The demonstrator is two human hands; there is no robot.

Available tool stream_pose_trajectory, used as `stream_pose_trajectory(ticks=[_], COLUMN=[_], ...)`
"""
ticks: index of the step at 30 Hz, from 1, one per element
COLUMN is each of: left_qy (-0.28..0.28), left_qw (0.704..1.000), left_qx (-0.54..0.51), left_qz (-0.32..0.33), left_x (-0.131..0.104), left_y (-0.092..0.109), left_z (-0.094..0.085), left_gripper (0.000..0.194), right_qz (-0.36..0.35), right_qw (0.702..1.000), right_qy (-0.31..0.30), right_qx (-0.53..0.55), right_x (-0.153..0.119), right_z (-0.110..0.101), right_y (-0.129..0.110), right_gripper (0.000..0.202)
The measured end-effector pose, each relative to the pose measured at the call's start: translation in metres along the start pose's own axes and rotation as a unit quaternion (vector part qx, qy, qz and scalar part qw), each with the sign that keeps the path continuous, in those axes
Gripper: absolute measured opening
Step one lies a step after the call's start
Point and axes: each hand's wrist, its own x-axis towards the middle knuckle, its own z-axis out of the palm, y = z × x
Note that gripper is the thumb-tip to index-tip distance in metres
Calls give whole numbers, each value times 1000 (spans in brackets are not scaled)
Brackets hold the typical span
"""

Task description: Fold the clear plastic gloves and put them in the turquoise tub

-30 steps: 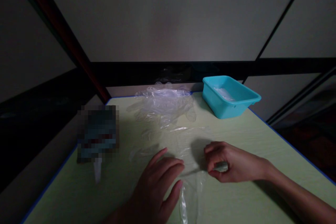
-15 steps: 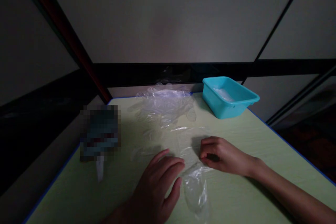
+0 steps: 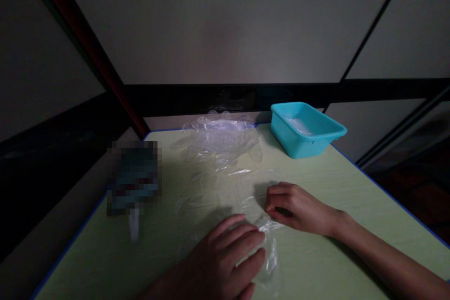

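Note:
A clear disposable plastic glove (image 3: 272, 262) lies spread on the light green table, its near part partly hidden under my left hand. My left hand (image 3: 228, 255) rests palm down over it, fingers apart and pointing right. To the right, my right hand (image 3: 290, 207) is closed in a pinch at the glove's upper edge, its forearm lying along the table. Further back is a loose heap of clear plastic gloves (image 3: 223, 140), with finger shapes showing at its edges. More thin clear plastic (image 3: 246, 187) lies flat between the heap and my hands.
A turquoise plastic basket (image 3: 305, 147) stands at the back right corner with some clear plastic inside. At the left edge sits a blurred-out dark item (image 3: 135, 178) with a white strip below it. A pale panelled wall (image 3: 228, 33) rises behind the table (image 3: 351, 187).
My left hand has moved right and toward me, flattening over the glove. My right hand has shifted very slightly left and stays pinched. The heap and basket have stayed put.

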Motion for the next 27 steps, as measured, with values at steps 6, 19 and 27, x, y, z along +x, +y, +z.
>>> stream_pose_trajectory(ticks=[6,19,27], left_qy=[0,146,121], left_qw=[999,962,948], left_qx=[6,34,94], left_qz=[-36,-229,-280], left_x=[2,-5,-10], left_y=[3,-10,-17], left_z=[3,4,4], left_gripper=[19,12,38], right_qz=[0,-1,19], right_qw=[1000,998,988], right_qy=[-4,56,114], right_qx=[2,3,105], right_x=[2,-2,-3], right_z=[-1,-3,-8], right_y=[0,1,-2], right_gripper=[16,20,16])
